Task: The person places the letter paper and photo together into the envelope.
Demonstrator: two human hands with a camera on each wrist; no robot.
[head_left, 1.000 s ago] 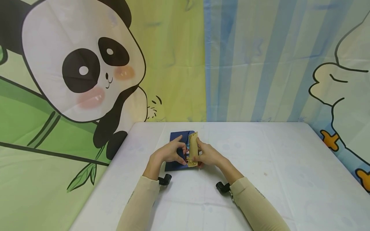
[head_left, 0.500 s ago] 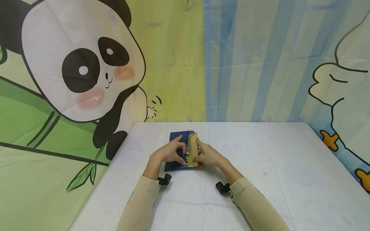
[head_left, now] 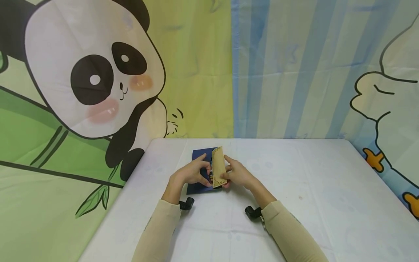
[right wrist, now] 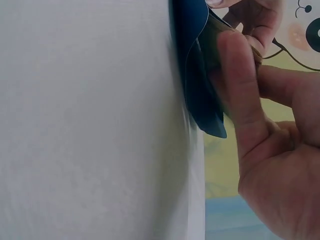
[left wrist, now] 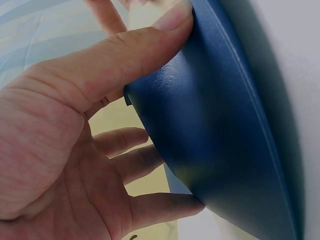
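Observation:
A dark blue folder (head_left: 198,162) lies on the white table (head_left: 294,203), with a tan patterned flap (head_left: 218,168) raised upright along its right side. My left hand (head_left: 203,175) grips the blue folder (left wrist: 220,135); the thumb (left wrist: 145,47) presses its outer face and the fingers curl behind the edge. From the right, my right hand (head_left: 228,173) pinches the flap. In the right wrist view the thumb (right wrist: 240,95) lies on the curved blue edge (right wrist: 197,95), which bends up off the table.
The white tablecloth (right wrist: 85,120) reaches to the far edge, where cartoon curtains hang: a panda (head_left: 88,69) on the left, blue stripes (head_left: 288,65) in the middle. Black wrist camera mounts (head_left: 186,203) sit on both beige sleeves.
The tan flap has risen a little and leans further left over the blue folder. My right hand has shifted slightly up with it. The left hand has stayed in place.

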